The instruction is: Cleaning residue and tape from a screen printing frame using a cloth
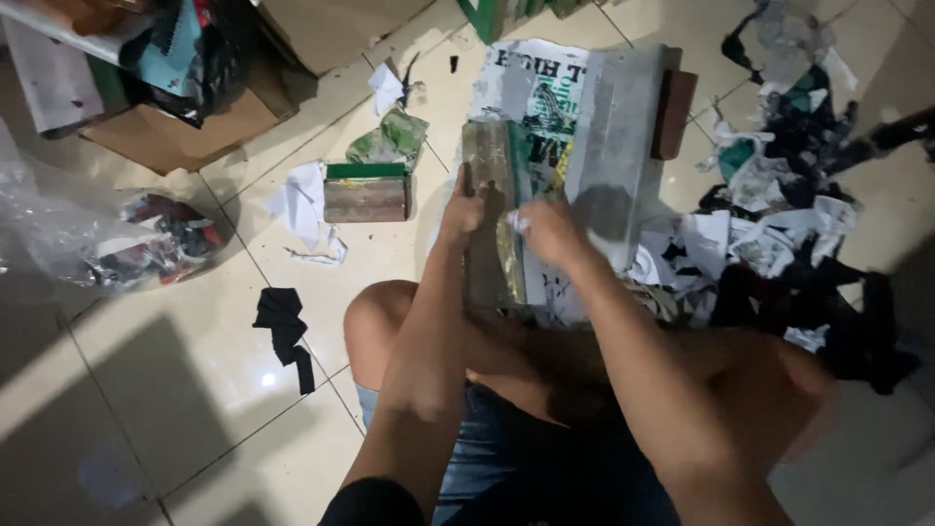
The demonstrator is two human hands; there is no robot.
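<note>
A: What packaging shows at the top of the frame?
B: A flattened white sack (531, 93) with green and black print lies top centre. Brown cardboard boxes (175, 131) sit upper left.
A: Anything lower?
B: A clear plastic bag (88, 234) of scraps at the left edge, and a small rectangular box (366, 192), brown with a green top strip, centre-left.

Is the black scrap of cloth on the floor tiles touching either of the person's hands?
No, the black scrap of cloth lies alone on the tiles, while the left hand and right hand rest on the long grimy block.
</note>
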